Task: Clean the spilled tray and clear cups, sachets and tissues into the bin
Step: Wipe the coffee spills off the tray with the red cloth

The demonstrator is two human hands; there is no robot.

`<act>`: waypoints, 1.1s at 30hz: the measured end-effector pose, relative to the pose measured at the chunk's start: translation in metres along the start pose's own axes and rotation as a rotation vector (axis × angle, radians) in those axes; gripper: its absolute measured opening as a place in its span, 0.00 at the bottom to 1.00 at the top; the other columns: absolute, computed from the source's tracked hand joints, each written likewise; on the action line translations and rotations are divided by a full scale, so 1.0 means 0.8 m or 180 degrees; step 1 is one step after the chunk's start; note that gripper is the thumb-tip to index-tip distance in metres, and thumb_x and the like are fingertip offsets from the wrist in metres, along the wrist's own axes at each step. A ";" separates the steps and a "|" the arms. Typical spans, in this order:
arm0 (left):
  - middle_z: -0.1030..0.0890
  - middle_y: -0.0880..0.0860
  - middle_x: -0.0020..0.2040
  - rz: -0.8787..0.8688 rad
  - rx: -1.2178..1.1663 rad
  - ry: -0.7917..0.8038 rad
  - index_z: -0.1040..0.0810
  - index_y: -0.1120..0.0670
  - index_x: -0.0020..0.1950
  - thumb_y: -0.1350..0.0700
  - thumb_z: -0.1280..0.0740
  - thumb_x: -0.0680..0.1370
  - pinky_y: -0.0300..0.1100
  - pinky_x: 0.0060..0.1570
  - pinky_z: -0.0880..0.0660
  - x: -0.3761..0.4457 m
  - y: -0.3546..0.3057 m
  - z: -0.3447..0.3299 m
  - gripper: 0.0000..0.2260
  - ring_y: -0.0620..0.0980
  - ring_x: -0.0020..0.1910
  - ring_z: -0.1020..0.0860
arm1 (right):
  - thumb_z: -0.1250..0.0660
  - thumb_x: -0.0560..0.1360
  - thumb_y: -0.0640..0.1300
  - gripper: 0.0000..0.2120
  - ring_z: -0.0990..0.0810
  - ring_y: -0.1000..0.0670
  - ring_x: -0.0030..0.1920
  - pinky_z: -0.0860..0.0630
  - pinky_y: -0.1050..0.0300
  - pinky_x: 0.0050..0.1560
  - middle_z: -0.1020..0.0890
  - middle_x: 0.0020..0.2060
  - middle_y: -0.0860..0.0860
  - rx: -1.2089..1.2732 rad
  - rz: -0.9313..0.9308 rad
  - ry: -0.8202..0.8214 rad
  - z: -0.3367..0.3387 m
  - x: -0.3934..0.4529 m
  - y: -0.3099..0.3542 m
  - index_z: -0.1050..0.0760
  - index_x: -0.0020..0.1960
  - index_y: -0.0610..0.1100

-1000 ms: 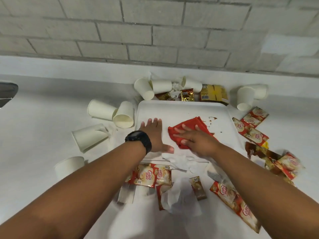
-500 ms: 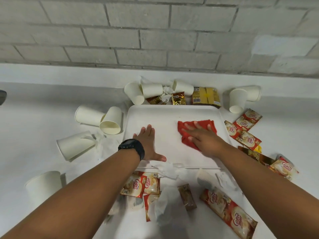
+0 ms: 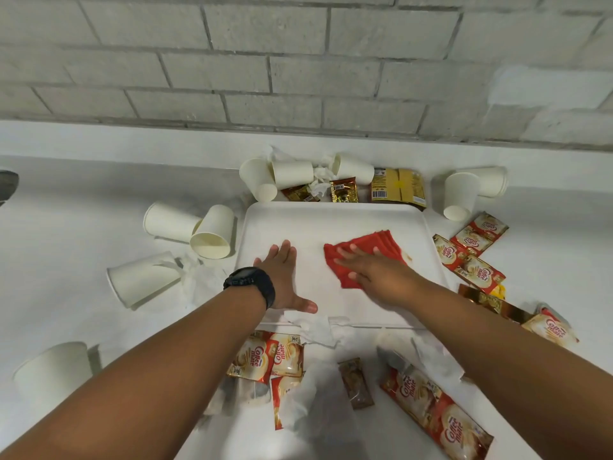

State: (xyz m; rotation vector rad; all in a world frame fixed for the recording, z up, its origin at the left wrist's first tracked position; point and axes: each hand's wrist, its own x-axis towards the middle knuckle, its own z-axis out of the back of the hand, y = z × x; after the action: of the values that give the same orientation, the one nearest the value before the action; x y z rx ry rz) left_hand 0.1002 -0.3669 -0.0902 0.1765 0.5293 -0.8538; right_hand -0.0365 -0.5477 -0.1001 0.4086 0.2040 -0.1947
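A white tray [image 3: 331,217] lies on the white counter in the middle of the view. My left hand [image 3: 285,277], with a black watch on the wrist, rests flat on the tray's left part, fingers spread. My right hand [image 3: 368,268] presses flat on a folded red cloth [image 3: 371,247] on the tray's right part. A small brown stain [image 3: 407,258] shows at the cloth's right edge. White paper cups [image 3: 212,232] lie tipped over around the tray. Red and gold sachets [image 3: 471,260] and crumpled tissues [image 3: 318,327] are scattered around it.
A grey block wall rises behind the counter. More cups [image 3: 461,194] and gold sachets [image 3: 398,187] lie along the tray's far edge. Sachets [image 3: 265,358] and tissues crowd the near side. One cup [image 3: 53,370] sits at the near left. No bin is in view.
My right hand has slid the red cloth across the tray's right part; the brown spill seen a second ago is mostly gone. My left hand stays flat on the tray.
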 end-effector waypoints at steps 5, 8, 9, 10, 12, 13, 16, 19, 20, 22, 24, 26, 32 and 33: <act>0.65 0.54 0.78 -0.0037 0.0031 -0.0009 0.64 0.56 0.77 0.28 0.34 0.66 0.57 0.74 0.53 0.000 0.001 -0.002 0.57 0.56 0.77 0.61 | 0.50 0.84 0.43 0.23 0.52 0.52 0.78 0.56 0.48 0.77 0.48 0.78 0.56 -0.0097 -0.0605 -0.0255 0.030 0.027 -0.033 0.46 0.78 0.52; 0.65 0.54 0.77 -0.0033 0.0042 0.0007 0.64 0.56 0.77 0.28 0.34 0.65 0.57 0.74 0.53 0.000 0.000 -0.003 0.57 0.56 0.77 0.62 | 0.51 0.83 0.42 0.24 0.54 0.47 0.79 0.55 0.42 0.76 0.50 0.79 0.52 -0.0285 -0.0777 -0.0280 0.029 0.073 -0.021 0.50 0.79 0.49; 0.65 0.54 0.77 -0.0027 0.0032 0.0016 0.64 0.56 0.77 0.28 0.34 0.65 0.57 0.74 0.53 0.000 0.000 -0.002 0.57 0.56 0.77 0.62 | 0.51 0.83 0.41 0.25 0.55 0.46 0.79 0.55 0.41 0.76 0.51 0.79 0.52 -0.0329 -0.0761 -0.0293 0.026 0.083 -0.012 0.50 0.79 0.48; 0.65 0.54 0.77 -0.0018 0.0021 0.0020 0.64 0.56 0.77 0.28 0.34 0.66 0.57 0.74 0.53 0.000 0.000 -0.002 0.57 0.55 0.77 0.62 | 0.51 0.83 0.40 0.25 0.55 0.46 0.79 0.55 0.40 0.76 0.51 0.79 0.52 -0.0359 -0.0711 -0.0301 0.023 0.091 -0.002 0.49 0.79 0.48; 0.65 0.54 0.77 -0.0009 0.0018 0.0032 0.64 0.56 0.77 0.28 0.34 0.66 0.57 0.74 0.53 -0.001 0.000 0.000 0.57 0.55 0.77 0.62 | 0.50 0.83 0.39 0.25 0.56 0.46 0.78 0.57 0.41 0.77 0.52 0.79 0.52 -0.0346 -0.0553 -0.0253 0.014 0.093 0.017 0.49 0.78 0.48; 0.65 0.54 0.77 -0.0005 0.0029 0.0035 0.64 0.56 0.77 0.28 0.34 0.65 0.57 0.74 0.53 -0.001 0.000 0.000 0.57 0.55 0.77 0.62 | 0.49 0.83 0.39 0.25 0.56 0.46 0.78 0.58 0.42 0.77 0.52 0.79 0.52 -0.0320 -0.0450 -0.0219 0.009 0.087 0.024 0.49 0.78 0.48; 0.65 0.54 0.77 0.0015 0.0055 0.0053 0.64 0.56 0.77 0.28 0.34 0.65 0.56 0.75 0.52 -0.001 0.001 0.000 0.58 0.55 0.77 0.61 | 0.47 0.83 0.39 0.25 0.57 0.49 0.78 0.60 0.47 0.77 0.52 0.78 0.54 -0.0215 -0.0113 -0.0083 -0.004 0.051 0.039 0.47 0.78 0.50; 0.65 0.54 0.77 0.0015 0.0050 0.0054 0.64 0.56 0.77 0.27 0.35 0.65 0.56 0.74 0.53 0.000 0.001 0.000 0.58 0.55 0.77 0.61 | 0.49 0.84 0.43 0.24 0.58 0.54 0.78 0.61 0.52 0.76 0.53 0.78 0.58 -0.0259 0.0042 0.0172 -0.009 0.000 0.036 0.48 0.78 0.53; 0.65 0.54 0.77 0.0010 0.0046 0.0050 0.64 0.56 0.77 0.27 0.35 0.65 0.56 0.74 0.53 0.000 0.001 0.000 0.58 0.55 0.77 0.61 | 0.49 0.84 0.44 0.23 0.58 0.55 0.77 0.60 0.52 0.76 0.53 0.77 0.59 -0.0308 0.0119 0.0224 -0.010 -0.015 0.030 0.48 0.78 0.54; 0.65 0.54 0.77 -0.0005 0.0069 0.0037 0.64 0.56 0.77 0.27 0.35 0.65 0.57 0.74 0.52 -0.001 0.000 0.000 0.58 0.55 0.77 0.61 | 0.47 0.83 0.44 0.24 0.56 0.57 0.77 0.59 0.53 0.76 0.52 0.77 0.61 -0.0308 0.0153 0.0236 -0.006 -0.033 0.013 0.47 0.77 0.56; 0.65 0.54 0.77 -0.0019 0.0104 0.0042 0.64 0.56 0.77 0.27 0.35 0.65 0.57 0.74 0.52 0.000 0.000 0.000 0.58 0.55 0.77 0.61 | 0.44 0.82 0.40 0.26 0.54 0.57 0.77 0.57 0.52 0.76 0.51 0.76 0.62 -0.0260 -0.0007 0.0192 0.005 -0.031 -0.012 0.46 0.76 0.57; 0.65 0.54 0.77 -0.0015 0.0109 0.0047 0.64 0.56 0.77 0.27 0.35 0.65 0.57 0.74 0.52 0.000 0.001 -0.001 0.57 0.55 0.77 0.61 | 0.43 0.81 0.39 0.28 0.52 0.53 0.77 0.53 0.48 0.77 0.50 0.77 0.60 -0.0244 -0.0322 0.0117 0.020 -0.008 -0.039 0.46 0.77 0.57; 0.66 0.54 0.77 0.0003 0.0112 0.0066 0.64 0.56 0.77 0.27 0.35 0.65 0.57 0.75 0.52 0.001 0.000 -0.001 0.57 0.55 0.77 0.62 | 0.46 0.82 0.40 0.30 0.54 0.46 0.79 0.49 0.41 0.76 0.53 0.79 0.53 -0.0582 -0.0849 -0.0070 0.038 0.070 -0.044 0.56 0.79 0.51; 0.66 0.54 0.77 0.0014 0.0106 0.0063 0.64 0.56 0.77 0.27 0.35 0.65 0.57 0.75 0.52 0.001 0.000 -0.001 0.57 0.55 0.77 0.62 | 0.46 0.82 0.40 0.30 0.55 0.46 0.79 0.50 0.40 0.76 0.54 0.79 0.53 -0.0661 -0.0795 -0.0076 0.035 0.073 -0.035 0.57 0.79 0.51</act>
State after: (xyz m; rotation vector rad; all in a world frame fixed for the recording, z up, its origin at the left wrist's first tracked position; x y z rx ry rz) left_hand 0.1002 -0.3672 -0.0913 0.2166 0.5332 -0.8577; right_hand 0.0178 -0.5931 -0.0993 0.1731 0.2492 -0.4198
